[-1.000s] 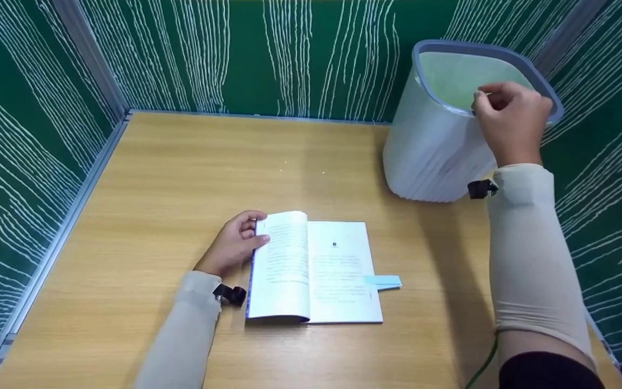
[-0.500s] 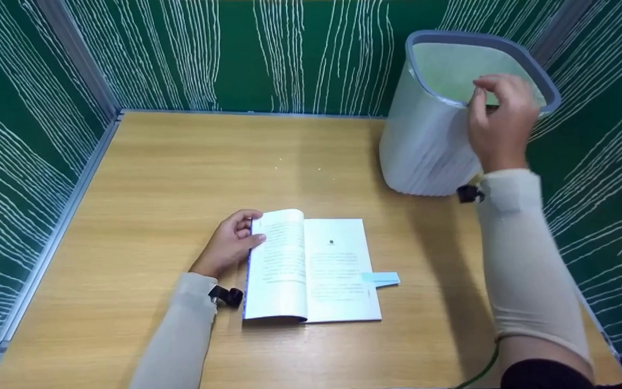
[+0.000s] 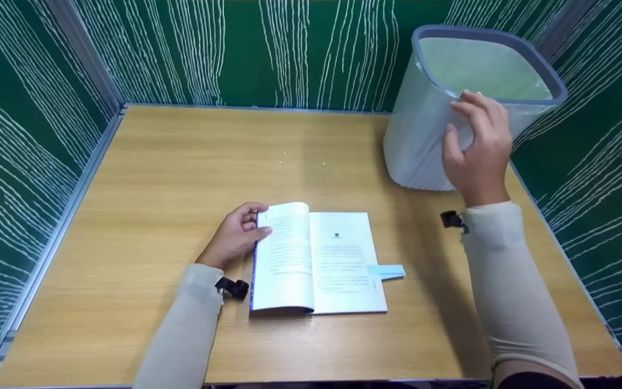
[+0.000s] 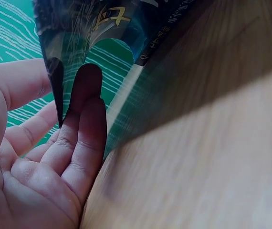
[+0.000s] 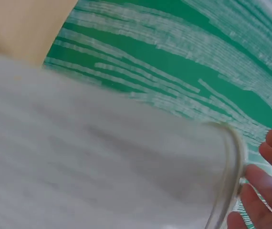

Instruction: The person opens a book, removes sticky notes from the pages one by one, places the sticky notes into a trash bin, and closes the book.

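An open book (image 3: 349, 294) lies on the wooden table. My left hand (image 3: 230, 235) holds its left side, thumb on the page edge and fingers underneath, keeping that side raised. The left wrist view shows the dark cover (image 4: 148, 24) from below, with fingers (image 4: 86, 133) behind its edge. A light-blue paper tab (image 3: 389, 271) sticks out from the right page. My right hand (image 3: 478, 156) is in front of a white lined waste bin (image 3: 411, 146), fingers loosely spread and holding nothing. In the right wrist view its fingertips are close by the bin's rim (image 5: 231, 157).
The bin stands in the back right corner of the table (image 3: 192, 156). Several tiny white specks (image 3: 323, 163) lie toward the back. Green walls (image 3: 241, 54) with white streaks surround the table's back and sides.
My right hand has come back from over the bin's mouth toward me and a little left, its pinched fingers spreading apart. My left hand keeps its hold on the book.
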{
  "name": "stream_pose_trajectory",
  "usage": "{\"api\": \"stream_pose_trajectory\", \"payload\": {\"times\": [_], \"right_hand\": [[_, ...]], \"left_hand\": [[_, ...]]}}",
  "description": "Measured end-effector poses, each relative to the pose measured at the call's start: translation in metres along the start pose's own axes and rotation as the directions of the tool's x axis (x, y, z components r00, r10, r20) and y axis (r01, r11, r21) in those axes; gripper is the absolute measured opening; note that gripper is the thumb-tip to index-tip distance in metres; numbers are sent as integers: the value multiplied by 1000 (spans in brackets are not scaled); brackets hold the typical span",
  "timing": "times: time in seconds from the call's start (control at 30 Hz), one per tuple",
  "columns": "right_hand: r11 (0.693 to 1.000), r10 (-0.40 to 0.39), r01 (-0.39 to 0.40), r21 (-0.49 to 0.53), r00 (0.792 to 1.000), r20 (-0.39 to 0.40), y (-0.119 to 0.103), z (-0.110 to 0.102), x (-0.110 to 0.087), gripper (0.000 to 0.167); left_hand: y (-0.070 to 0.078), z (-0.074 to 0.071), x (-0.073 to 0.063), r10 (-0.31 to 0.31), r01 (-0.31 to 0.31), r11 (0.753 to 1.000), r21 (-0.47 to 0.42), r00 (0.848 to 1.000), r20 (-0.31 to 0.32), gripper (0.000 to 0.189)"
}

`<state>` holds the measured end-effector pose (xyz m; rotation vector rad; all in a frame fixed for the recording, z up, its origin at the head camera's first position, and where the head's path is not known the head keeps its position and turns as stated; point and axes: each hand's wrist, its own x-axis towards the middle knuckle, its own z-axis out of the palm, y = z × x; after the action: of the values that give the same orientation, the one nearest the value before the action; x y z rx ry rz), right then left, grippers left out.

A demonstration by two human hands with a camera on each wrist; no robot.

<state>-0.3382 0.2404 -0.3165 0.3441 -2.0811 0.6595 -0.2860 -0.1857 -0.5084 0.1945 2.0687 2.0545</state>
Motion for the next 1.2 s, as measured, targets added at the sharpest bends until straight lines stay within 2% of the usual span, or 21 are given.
{"api": "stream_pose_trajectory", "payload": {"times": [0.07, 0.2, 0.37, 0.47, 0.6, 0.7, 0.8, 0.9, 1.03, 1.13, 1.2], "right_hand": [[999, -40, 40, 23, 999, 19, -2, 2, -10, 27], [995, -45, 34, 98, 994, 103, -8, 5, -34, 27], [988, -43, 6, 153, 970, 241, -13, 6, -65, 28], [980, -40, -27, 199, 944, 327, -13, 6, -84, 27], [972, -31, -79, 219, 890, 456, -11, 8, -106, 24], [961, 5, -159, 225, 826, 564, -10, 7, -121, 22], [938, 50, -268, 218, 730, 682, -11, 6, -135, 19], [920, 70, -340, 194, 630, 774, -12, 7, -146, 19], [878, 70, -439, 190, 512, 856, -8, 12, -157, 17], [832, 60, -524, 185, 415, 908, -1, 12, -165, 18], [815, 40, -551, 180, 363, 931, 3, 12, -170, 21]], "left_hand": [[2, -1, 1, 1, -1, 1000, 6, 1000, -5, 50], [3, -3, 1, -17, 17, 1000, 17, 1000, -23, 49], [2, -2, 3, -21, 21, 1000, 12, 1000, -7, 49], [2, -1, 4, -20, 20, 1000, 0, 1000, -3, 48], [1, 0, 2, -18, 18, 1000, -8, 1000, -9, 48], [0, 1, 1, -17, 17, 1000, -17, 1000, -7, 49], [0, 1, 0, -19, 18, 1000, -20, 1000, -4, 49], [0, 0, -1, -24, 24, 1000, -14, 1000, -4, 50], [1, -1, -2, -33, 33, 999, -9, 999, -11, 50], [1, -2, -1, -34, 34, 999, -5, 999, -5, 49], [0, -1, 1, -35, 35, 999, -9, 999, 3, 49]]}}
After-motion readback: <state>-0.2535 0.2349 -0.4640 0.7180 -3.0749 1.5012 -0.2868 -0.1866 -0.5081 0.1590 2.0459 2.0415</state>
